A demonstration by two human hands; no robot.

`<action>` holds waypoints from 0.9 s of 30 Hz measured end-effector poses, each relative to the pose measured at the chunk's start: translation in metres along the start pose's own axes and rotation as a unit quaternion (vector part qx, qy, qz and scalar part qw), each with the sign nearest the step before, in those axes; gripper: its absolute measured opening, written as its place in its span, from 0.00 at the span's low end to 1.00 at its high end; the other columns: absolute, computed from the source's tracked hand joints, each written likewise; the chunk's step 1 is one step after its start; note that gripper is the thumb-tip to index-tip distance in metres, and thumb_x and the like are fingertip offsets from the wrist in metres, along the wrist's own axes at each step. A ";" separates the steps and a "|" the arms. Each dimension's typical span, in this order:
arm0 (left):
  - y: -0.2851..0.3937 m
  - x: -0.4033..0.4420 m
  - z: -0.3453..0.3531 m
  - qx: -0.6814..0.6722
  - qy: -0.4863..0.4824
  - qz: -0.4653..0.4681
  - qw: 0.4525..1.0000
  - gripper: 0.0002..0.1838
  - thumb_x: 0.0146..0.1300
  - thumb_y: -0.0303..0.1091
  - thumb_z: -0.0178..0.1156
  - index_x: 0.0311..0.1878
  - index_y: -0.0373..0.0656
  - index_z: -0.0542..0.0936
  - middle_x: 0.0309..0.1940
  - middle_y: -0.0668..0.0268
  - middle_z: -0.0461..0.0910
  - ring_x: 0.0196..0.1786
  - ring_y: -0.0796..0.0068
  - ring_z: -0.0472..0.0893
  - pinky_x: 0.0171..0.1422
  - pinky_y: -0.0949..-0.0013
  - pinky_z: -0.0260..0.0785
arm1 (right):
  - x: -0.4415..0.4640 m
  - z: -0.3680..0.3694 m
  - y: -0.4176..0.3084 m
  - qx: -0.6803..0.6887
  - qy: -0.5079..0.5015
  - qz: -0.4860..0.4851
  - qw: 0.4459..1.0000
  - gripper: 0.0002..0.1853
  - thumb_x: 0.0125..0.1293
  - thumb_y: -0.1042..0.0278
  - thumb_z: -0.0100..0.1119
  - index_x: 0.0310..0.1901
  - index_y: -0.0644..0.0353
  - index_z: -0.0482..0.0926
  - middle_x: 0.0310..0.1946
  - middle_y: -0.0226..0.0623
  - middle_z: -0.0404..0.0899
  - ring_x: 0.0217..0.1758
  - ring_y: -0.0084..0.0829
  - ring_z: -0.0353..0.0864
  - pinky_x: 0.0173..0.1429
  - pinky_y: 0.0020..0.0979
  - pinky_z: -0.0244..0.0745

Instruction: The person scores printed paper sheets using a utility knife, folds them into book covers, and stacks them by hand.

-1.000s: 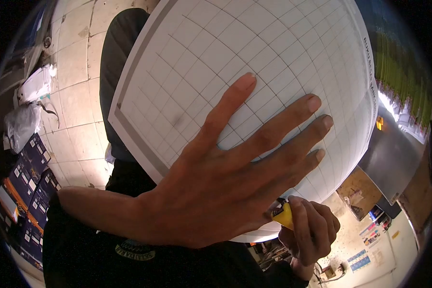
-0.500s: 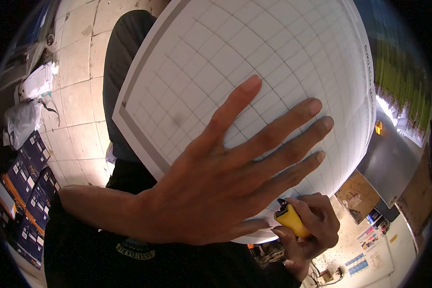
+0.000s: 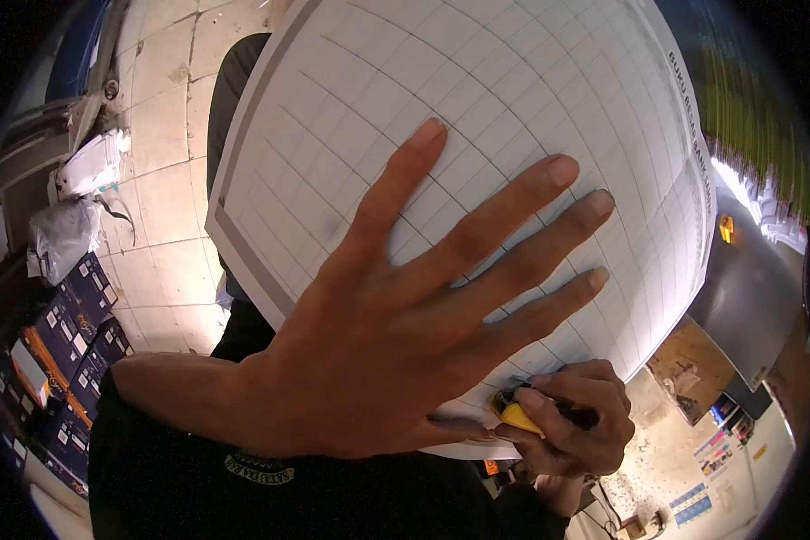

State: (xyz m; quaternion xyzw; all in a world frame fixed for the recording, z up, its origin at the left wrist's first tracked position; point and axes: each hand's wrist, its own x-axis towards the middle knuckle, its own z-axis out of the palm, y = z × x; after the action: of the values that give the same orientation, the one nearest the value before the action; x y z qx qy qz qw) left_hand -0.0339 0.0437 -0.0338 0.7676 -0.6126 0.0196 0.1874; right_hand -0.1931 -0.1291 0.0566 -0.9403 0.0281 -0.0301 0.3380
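Gridded paper [image 3: 504, 81] stretches past splayed left hand [image 3: 369, 346]; near its edge, right hand [image 3: 583, 418] clamps yellow tool [image 3: 517, 418].

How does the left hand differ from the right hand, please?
The left hand lies open, fingers spread, on the gridded sheet; the right hand is curled around the yellow tool. The left hand looks bigger in view, the right hand smaller. Both are bare.
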 end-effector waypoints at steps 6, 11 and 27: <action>0.006 0.011 -0.036 -0.111 -0.063 -0.049 0.991 0.54 0.47 0.88 0.55 0.73 0.65 0.73 0.82 0.64 0.57 0.85 0.54 0.49 0.82 0.25 0.22 | 0.004 -0.001 0.008 -0.020 0.020 -0.078 0.997 0.13 0.53 0.62 0.80 0.41 0.48 0.93 0.36 0.31 0.87 0.28 0.27 0.82 0.30 0.23 0.76; 0.007 0.010 -0.035 -0.241 -0.068 -0.087 0.964 0.55 0.47 0.88 0.56 0.75 0.65 0.72 0.82 0.63 0.56 0.85 0.53 0.48 0.82 0.25 0.22 | -0.003 -0.006 0.015 0.048 0.007 -0.074 0.996 0.19 0.49 0.62 0.84 0.44 0.56 0.92 0.39 0.37 0.86 0.29 0.29 0.84 0.32 0.26 0.79; 0.001 0.012 -0.039 -0.250 -0.091 -0.057 0.962 0.59 0.46 0.87 0.57 0.79 0.62 0.65 0.83 0.59 0.53 0.85 0.49 0.44 0.81 0.25 0.19 | -0.003 0.008 0.026 0.127 0.111 -0.065 0.984 0.19 0.60 0.61 0.78 0.45 0.68 0.88 0.32 0.48 0.87 0.27 0.32 0.88 0.29 0.29 0.83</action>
State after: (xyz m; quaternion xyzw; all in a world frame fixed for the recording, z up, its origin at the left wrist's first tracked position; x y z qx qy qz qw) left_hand -0.0241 0.0444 0.0060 0.7285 -0.5674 -0.2151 0.3180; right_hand -0.1964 -0.1432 0.0336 -0.8804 0.0004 -0.1597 0.4465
